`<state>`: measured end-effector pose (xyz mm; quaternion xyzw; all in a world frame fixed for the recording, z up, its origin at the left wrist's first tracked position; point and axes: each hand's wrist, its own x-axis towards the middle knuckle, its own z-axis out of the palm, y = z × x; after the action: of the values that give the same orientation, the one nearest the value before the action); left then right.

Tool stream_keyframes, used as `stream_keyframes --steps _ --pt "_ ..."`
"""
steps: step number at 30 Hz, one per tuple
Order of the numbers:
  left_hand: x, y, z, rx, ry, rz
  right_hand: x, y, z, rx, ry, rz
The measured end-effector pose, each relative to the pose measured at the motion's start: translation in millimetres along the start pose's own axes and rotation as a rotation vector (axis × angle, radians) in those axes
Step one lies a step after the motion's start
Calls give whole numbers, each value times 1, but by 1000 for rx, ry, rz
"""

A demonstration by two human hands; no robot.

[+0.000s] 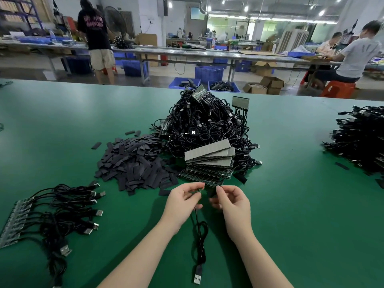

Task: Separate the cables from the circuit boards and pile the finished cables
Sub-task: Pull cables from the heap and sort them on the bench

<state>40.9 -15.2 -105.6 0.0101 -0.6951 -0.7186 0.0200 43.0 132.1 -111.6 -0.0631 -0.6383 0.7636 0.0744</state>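
Note:
My left hand [182, 201] pinches the board end of a black USB cable [200, 244], which trails down toward me and ends in a metal plug [197, 276] on the green table [291, 215]. My right hand [231, 201] pinches a small dark piece right beside it, just in front of a fanned stack of circuit board strips [209, 161]. Behind the strips rises a big heap of black cables with boards [207, 121]. At the left lies a board strip with several cables attached [54, 215]. A pile of cables [361, 140] sits at the right edge.
A mound of flat dark sleeves [135, 163] spreads left of the strips. Beyond the table's far edge are blue crates [208, 73], cardboard boxes, long benches, a standing person [96, 38] and seated people [351, 57].

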Motion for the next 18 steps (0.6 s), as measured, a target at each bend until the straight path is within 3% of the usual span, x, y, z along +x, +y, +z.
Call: stream_keyframes --steps 4,18 --pt "5 1 -8 275 14 82 0 2 1 -2 -44 9" --pt "-5 -1 -10 338 -9 101 -4 -2 -1 -29 -130 1"
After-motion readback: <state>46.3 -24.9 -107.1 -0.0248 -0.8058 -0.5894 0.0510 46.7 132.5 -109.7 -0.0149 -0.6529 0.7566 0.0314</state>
